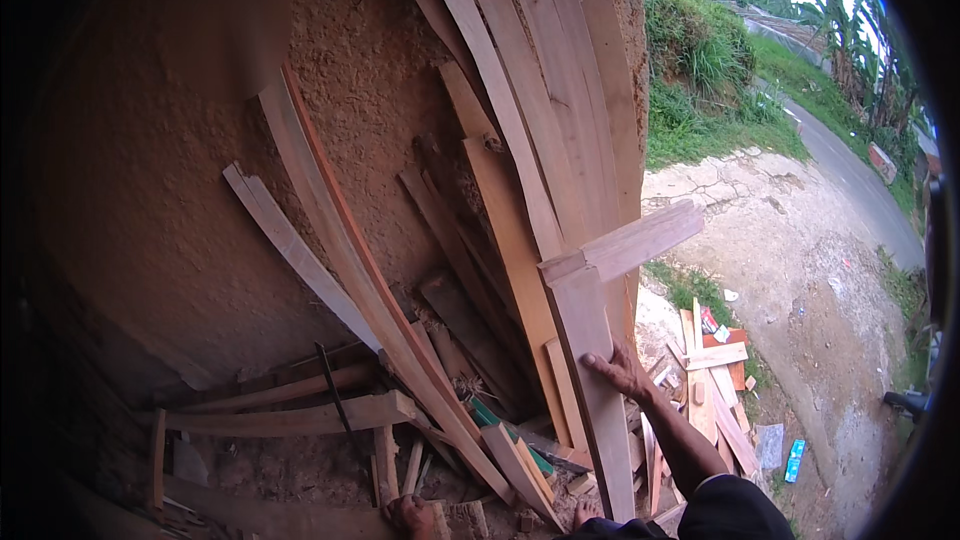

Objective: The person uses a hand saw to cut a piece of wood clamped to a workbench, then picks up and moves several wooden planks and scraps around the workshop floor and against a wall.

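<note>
A wooden piece shaped like a T or corner joint (592,330) stands slightly tilted before me, its upright board running down to the floor area. A shorter bar (645,238) crosses its top and juts to the right. My right hand (621,373) grips the upright by its right edge, thumb lying across the front face and the other fingers partly hidden. Low in the picture, my left hand (412,516) is curled against rough timber (439,521) beside a short wooden post (386,461). Its fingertips are hidden, so its hold is unclear.
Long planks (555,105) lean on a rough earthen wall (360,127). More boards (352,270) slant across the left. A low timber frame (300,418) stands at lower left. Offcuts (705,390) litter the ground at right, near a paved yard (810,300). A bare foot (586,513) shows below.
</note>
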A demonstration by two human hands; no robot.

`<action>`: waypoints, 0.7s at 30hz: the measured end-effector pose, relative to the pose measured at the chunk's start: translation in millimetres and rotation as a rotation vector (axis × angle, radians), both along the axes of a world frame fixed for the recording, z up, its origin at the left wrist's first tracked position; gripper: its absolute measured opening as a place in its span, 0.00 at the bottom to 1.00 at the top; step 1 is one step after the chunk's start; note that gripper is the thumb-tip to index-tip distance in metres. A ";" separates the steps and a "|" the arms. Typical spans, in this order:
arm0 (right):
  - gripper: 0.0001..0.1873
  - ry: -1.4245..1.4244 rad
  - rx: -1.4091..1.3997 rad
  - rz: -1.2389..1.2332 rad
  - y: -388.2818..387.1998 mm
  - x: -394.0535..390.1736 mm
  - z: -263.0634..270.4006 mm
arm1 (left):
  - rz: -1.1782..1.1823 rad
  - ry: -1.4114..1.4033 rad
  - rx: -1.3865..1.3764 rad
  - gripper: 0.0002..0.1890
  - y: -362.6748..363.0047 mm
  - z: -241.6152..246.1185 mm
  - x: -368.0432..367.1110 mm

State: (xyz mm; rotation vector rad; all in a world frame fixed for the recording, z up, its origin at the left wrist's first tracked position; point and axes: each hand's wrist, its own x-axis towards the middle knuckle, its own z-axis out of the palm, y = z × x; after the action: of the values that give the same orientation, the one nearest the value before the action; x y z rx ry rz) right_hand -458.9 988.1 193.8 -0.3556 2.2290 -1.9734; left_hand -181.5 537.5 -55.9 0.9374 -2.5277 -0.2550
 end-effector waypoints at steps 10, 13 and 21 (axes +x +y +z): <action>0.42 0.036 0.017 -0.018 65.6 116.0 62.4 | -0.456 0.231 0.573 0.15 139.1 90.2 -201.8; 0.44 0.006 0.025 -0.016 77.3 135.7 67.5 | -0.689 0.417 0.881 0.17 196.7 137.9 -338.9; 0.40 -0.041 0.044 -0.082 111.8 165.2 78.5 | -0.565 0.405 0.867 0.36 286.0 234.4 -545.9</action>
State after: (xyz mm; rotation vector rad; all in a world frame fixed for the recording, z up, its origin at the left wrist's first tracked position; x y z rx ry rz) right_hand -293.6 1099.9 272.2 -0.2191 2.2925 -1.9486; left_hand -727.4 823.5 178.5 0.3185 -2.2037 -1.6155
